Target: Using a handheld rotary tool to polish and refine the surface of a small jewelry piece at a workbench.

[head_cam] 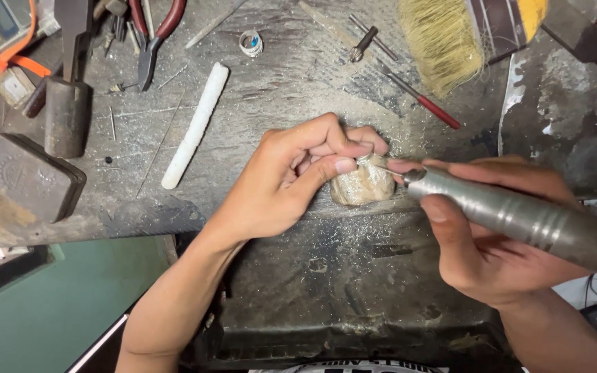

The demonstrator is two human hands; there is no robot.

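Head view, looking straight down: the left hand (291, 176) has its fingers (343, 166) pinched together on a small silvery ring (364, 158), thumb below and fingertips above, so the ring is held edge-up and cannot turn. The ring sits at the middle of the scene, just above a pale, worn bench peg (362, 185) that juts from the near edge of the worktop (278, 90); the hand rests against it, which looks like a way to steady the ring.

From the right, the right hand (485, 242) has its fingers wrapped around a grey metal rotary handpiece (519, 214), the forefinger stretched along the top and the thumb pressed underneath near the nose, a pen-like grip that appears to give fine control. Its thin bit (385, 167) points left and meets the ring.

Farther out, the worktop is dusted with pale filings. A white stick (195, 126) lies slanted to the left, with a dark hammer (68, 103) and a dark block (30, 177) beyond it. Red-handled pliers (155, 34) lie at the far left, a straw-coloured brush (442, 41) at the far right, and a red-handled tool (423, 100) near it, all within reach yet well apart from the hands.
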